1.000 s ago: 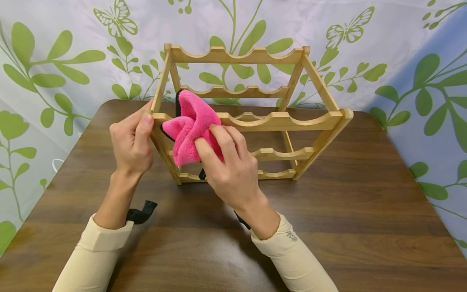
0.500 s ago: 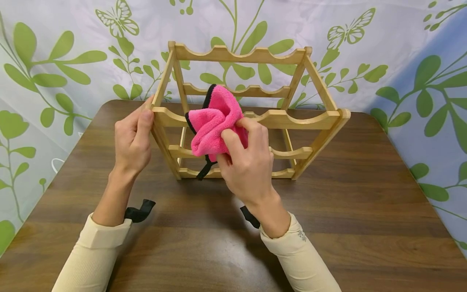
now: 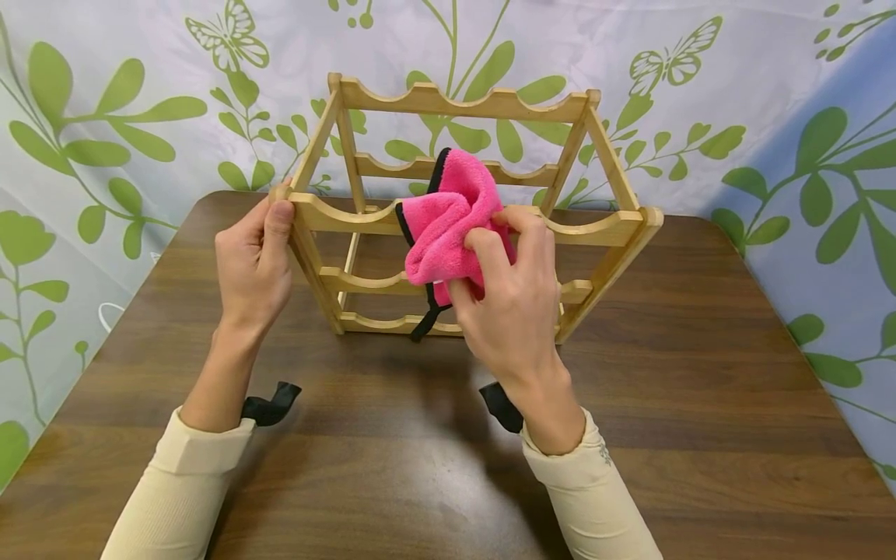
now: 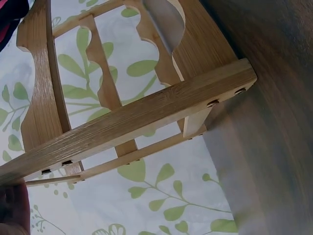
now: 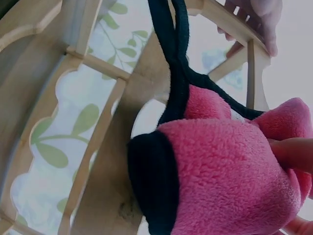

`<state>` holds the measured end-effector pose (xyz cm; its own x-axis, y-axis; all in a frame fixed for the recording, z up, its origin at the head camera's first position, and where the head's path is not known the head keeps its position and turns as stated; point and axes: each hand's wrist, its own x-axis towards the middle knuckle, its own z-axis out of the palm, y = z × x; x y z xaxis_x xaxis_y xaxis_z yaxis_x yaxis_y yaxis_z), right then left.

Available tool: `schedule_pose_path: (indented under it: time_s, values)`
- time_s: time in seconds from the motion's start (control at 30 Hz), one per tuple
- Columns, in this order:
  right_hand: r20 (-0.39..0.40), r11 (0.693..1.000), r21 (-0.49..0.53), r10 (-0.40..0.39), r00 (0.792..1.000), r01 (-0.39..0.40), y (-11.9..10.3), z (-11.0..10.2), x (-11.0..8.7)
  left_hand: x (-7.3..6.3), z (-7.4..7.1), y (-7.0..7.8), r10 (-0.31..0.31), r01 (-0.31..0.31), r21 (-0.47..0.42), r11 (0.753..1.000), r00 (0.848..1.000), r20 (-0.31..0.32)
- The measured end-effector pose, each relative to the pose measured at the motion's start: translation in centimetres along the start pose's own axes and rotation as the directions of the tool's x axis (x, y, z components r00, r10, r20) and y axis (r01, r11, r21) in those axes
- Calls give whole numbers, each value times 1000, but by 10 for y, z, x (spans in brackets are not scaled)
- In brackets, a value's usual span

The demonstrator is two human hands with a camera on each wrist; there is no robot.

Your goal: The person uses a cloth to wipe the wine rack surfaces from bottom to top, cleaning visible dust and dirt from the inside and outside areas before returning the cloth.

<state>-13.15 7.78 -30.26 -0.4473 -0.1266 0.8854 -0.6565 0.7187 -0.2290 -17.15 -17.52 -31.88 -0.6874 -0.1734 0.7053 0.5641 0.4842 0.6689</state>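
Pink plush cloth (image 3: 455,225) is bunched in my right hand (image 3: 514,299), the thumb and curled fingers (image 3: 486,247) pinching it from its four o'clock side. Black edging (image 3: 439,171) trims it at eleven o'clock, and its black hanging loop (image 3: 425,320) dangles at seven. Over at nine o'clock from the cloth, my left hand (image 3: 252,260) grips the near left top corner of a wooden bottle rack (image 3: 595,231), thumb (image 3: 278,218) lying on the front and the other fingers going round behind. The rack is straight ahead of me at twelve o'clock, and the cloth covers the middle of its near top scalloped rail (image 3: 343,214); how firmly it meets the wood, I can't tell. Cream sleeves (image 3: 175,490) reach to my wrists; a black strap end (image 3: 269,404) juts at two o'clock from the left cuff, another (image 3: 500,408) at ten from the right. Beneath everything spreads the dark brown wood-grain table (image 3: 700,389), with a thin white loop (image 3: 103,317) beside its nine o'clock edge. Farthest out hangs a pale fabric backdrop (image 3: 770,47) printed with green leaves, one butterfly at half past ten and one at half past one.
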Motion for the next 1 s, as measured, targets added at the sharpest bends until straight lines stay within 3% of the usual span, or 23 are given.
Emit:
schedule_pose_path:
  time_s: [0.3,0.43,0.6,1.0]
  values:
    - [72,998,-36,58,996,-56,3,-12,4,-1,1,2,-24,22,-31,999,999,-41]
    - [95,997,-40,69,993,-65,6,-17,6,-1,2,-1,-31,30,-80,996,1000,-7]
    - [122,997,-35,77,990,-73,10,-23,7,-1,3,-5,-16,20,-138,990,999,32]
    - [212,991,-82,124,969,-109,29,-52,12,0,8,-7,18,-19,-144,989,1000,-6]
